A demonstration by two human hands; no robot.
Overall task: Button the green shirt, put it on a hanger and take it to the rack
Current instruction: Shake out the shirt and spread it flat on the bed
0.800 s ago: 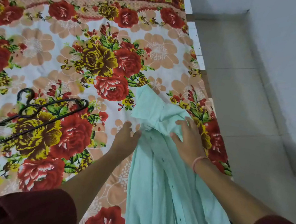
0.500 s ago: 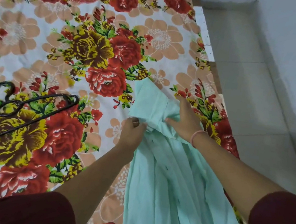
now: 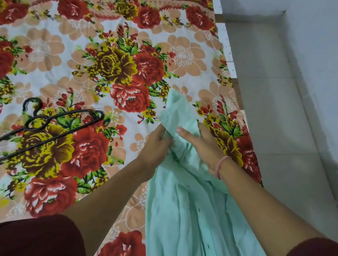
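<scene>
I see the shirt [image 3: 192, 230] lying on the bed [image 3: 62, 72] along its right edge, stretching away from the person. At its far, bunched end the left hand [image 3: 156, 145] and right hand [image 3: 203, 149] grip it side by side. The hanger [image 3: 38, 130] lies flat on the bed, well left of the shirt. The floor [image 3: 278, 122] runs right of the bed.

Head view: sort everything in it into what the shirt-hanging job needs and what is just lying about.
For the job: green shirt, gripped near its top by the left hand and right hand; black hanger, lying untouched on the bed. No rack in view.

Just there: floral bedsheet; tiled floor; pink wristband on the right wrist.
</scene>
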